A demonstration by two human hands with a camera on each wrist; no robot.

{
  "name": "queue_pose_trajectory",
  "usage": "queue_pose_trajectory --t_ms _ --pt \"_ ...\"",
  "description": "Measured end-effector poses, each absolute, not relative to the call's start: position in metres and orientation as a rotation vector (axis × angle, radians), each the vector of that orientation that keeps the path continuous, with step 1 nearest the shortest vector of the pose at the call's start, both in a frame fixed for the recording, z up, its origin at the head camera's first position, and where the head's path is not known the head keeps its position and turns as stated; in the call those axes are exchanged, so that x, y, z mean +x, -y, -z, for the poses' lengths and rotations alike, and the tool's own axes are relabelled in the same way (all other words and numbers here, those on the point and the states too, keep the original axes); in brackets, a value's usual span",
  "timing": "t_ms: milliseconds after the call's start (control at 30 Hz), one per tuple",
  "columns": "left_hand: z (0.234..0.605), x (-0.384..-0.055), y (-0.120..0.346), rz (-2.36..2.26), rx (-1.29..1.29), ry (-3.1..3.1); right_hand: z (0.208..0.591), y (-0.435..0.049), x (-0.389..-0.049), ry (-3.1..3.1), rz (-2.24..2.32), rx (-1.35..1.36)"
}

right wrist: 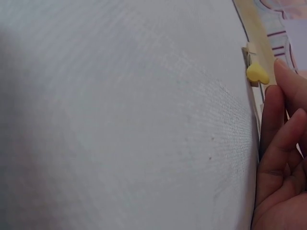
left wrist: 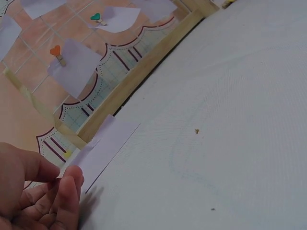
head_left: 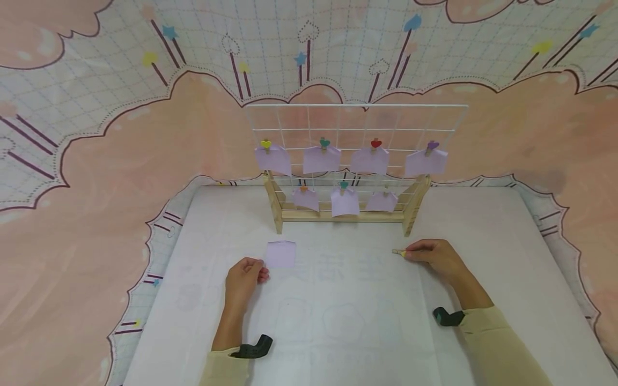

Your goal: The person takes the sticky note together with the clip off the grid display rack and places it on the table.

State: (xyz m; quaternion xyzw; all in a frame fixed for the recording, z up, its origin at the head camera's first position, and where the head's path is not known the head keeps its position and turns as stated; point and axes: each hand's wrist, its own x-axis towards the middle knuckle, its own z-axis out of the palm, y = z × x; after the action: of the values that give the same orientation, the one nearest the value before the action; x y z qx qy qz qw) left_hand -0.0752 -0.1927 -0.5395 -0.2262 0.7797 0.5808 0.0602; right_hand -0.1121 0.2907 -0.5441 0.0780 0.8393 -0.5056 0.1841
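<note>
My left hand point(head_left: 243, 280) pinches the lower left corner of a pale purple paper sheet point(head_left: 281, 254) between thumb and fingertips. The left wrist view shows that same paper point(left wrist: 108, 143) just past the fingertips, close over the white surface. On the other side, my right hand point(head_left: 436, 258) pinches a small wooden clothespin point(head_left: 397, 251) with a yellow heart by its heart end. In the right wrist view the yellow heart point(right wrist: 257, 73) sits beside the thumb and index tips, the wooden jaws pointing away from the hand.
A white wire grid rack point(head_left: 357, 129) on a wooden stand point(head_left: 343, 216) stands at the back. Several purple papers hang from it in two rows, each under a coloured heart clip, such as a red heart clip point(head_left: 376, 143). Underneath lies a white tabletop point(head_left: 347, 321).
</note>
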Motion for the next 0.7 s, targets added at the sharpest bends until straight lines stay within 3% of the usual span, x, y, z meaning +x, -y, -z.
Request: queue_pose_trajectory --t_ms 700 --pt "0.534 -0.075 0.186 -1.702 -0.696 -2.389 0.528 -0.291 -0.105 -2.195 1.832 0.220"
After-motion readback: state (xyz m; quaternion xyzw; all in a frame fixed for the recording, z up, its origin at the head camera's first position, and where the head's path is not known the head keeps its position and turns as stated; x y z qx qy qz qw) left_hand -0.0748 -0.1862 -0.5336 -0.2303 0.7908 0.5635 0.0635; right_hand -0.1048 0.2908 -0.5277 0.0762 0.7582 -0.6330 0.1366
